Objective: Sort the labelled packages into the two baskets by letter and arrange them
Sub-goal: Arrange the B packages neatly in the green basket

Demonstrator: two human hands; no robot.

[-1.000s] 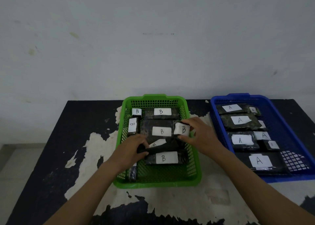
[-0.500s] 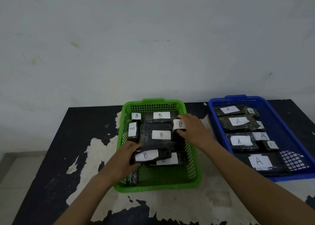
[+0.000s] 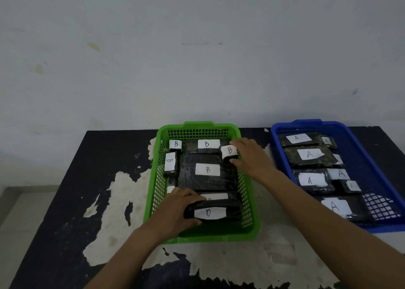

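A green basket (image 3: 248,203) in the middle of the table holds several black packages with white B labels. My left hand (image 3: 175,212) grips a long B package (image 3: 215,212) lying near the basket's front wall. My right hand (image 3: 252,157) pinches a small B package (image 3: 229,152) at the basket's right side, toward the back. A large B package (image 3: 207,171) lies flat in the centre. To the right, a blue basket (image 3: 285,168) holds several black packages labelled A (image 3: 309,154).
The table (image 3: 87,179) is black with big patches of worn, pale surface. A white wall rises right behind both baskets. A bare patch of the blue basket's mesh floor (image 3: 380,206) shows at its front right corner. The table's left edge drops to a grey floor.
My left hand has drawn the long B package from the basket's middle toward the front wall and laid it flat. My right hand has carried the small B package back toward the far right corner.
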